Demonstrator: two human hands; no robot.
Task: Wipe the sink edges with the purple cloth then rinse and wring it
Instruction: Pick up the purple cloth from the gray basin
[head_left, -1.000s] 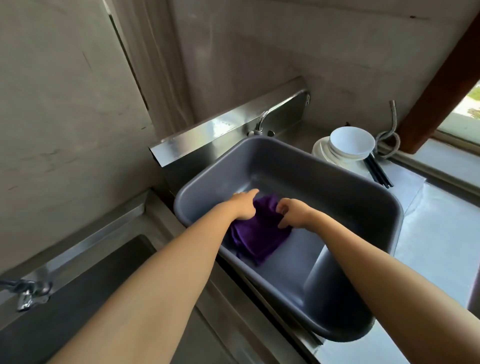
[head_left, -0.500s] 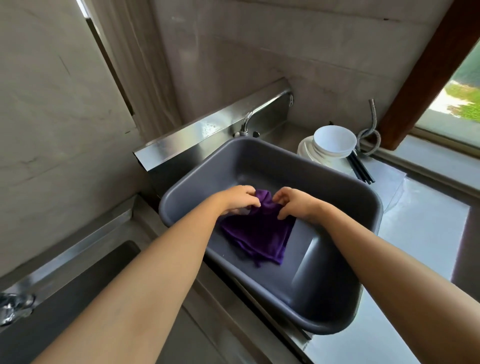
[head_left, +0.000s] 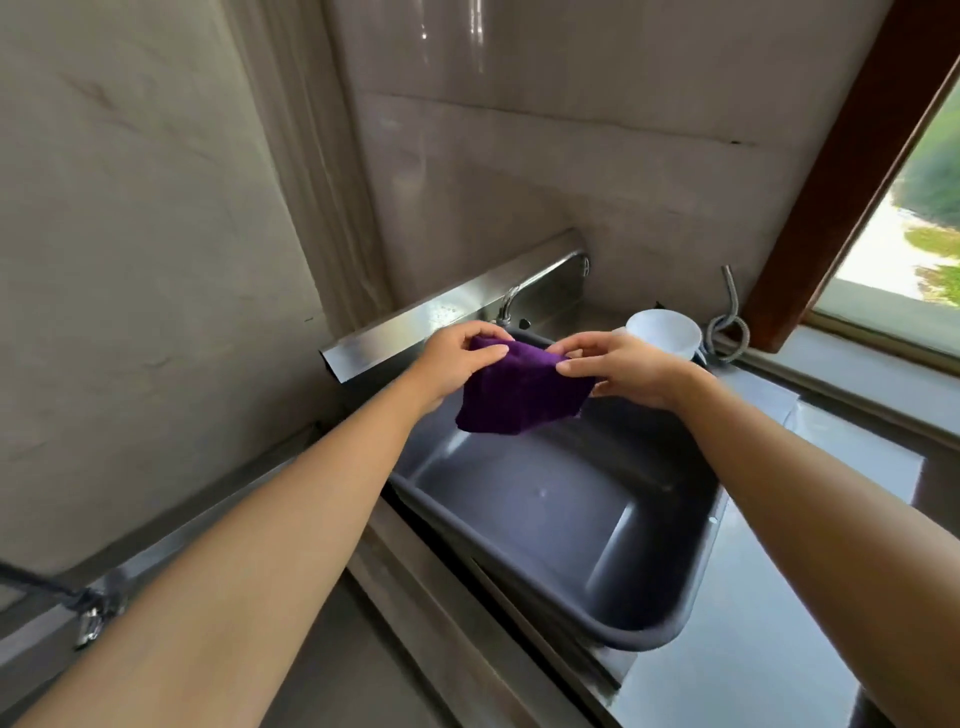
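Note:
The purple cloth (head_left: 519, 389) hangs in the air above the far half of the grey plastic basin (head_left: 649, 631), held up by its top edge. My left hand (head_left: 457, 358) pinches the cloth's left corner and my right hand (head_left: 618, 366) pinches its right corner. The cloth is folded and droops between them. The basin sits in the steel sink, whose front edge (head_left: 467, 613) runs under my left forearm. A chrome tap (head_left: 540, 283) stands just behind the cloth.
A white bowl (head_left: 665, 330) on stacked plates stands right of my right hand, beside a coiled metal hose (head_left: 727, 332). A steel backsplash ledge (head_left: 415, 325) lies behind the basin. The wet counter (head_left: 779, 623) stretches to the right below a window. A second tap (head_left: 93, 616) shows at far left.
Both hands lifted the cloth from the basin floor up into the air near the tap. The camera tilted upward, showing more wall.

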